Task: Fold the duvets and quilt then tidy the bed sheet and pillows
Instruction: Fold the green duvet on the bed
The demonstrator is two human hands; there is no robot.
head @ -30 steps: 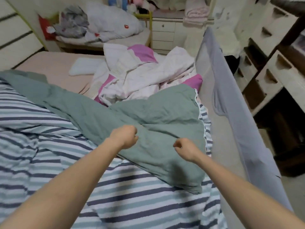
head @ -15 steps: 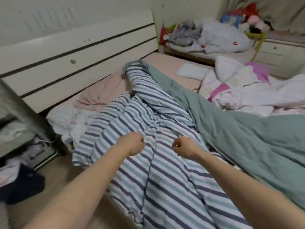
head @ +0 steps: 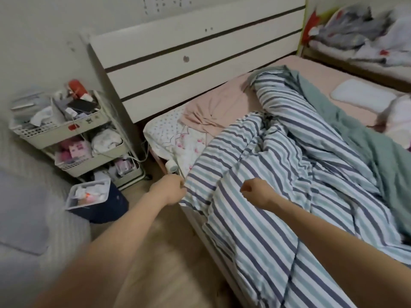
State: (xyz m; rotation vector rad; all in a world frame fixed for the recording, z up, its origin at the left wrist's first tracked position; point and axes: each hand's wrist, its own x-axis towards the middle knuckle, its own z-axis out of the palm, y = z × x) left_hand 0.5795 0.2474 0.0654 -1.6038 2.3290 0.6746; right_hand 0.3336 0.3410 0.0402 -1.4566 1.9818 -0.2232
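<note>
A blue-and-white striped duvet [head: 289, 174] with a green underside [head: 367, 143] lies crumpled across the bed, hanging over the near left edge. My left hand [head: 171, 190] grips that hanging edge at the bed's side. My right hand [head: 258, 192] is a closed fist just above the stripes, with no fabric seen in it. The pink bed sheet [head: 222, 107] is bunched near the headboard. A dotted, floral pillow [head: 172, 138] sits at the bed's left corner and a flat white pillow [head: 360, 94] farther right. A white-and-pink quilt [head: 398, 123] shows at the right edge.
A white headboard [head: 200, 63] stands behind the bed. A cluttered white trolley [head: 73, 134] and a white basket [head: 89, 194] on a dark bundle crowd the floor at left. A grey cushioned surface [head: 22, 207] fills the near left. A second bed [head: 355, 45] lies beyond.
The view has swung left from the green side of the duvet to the bed's left edge. My left hand has reached the striped edge and taken hold; my right fist stays closed.
</note>
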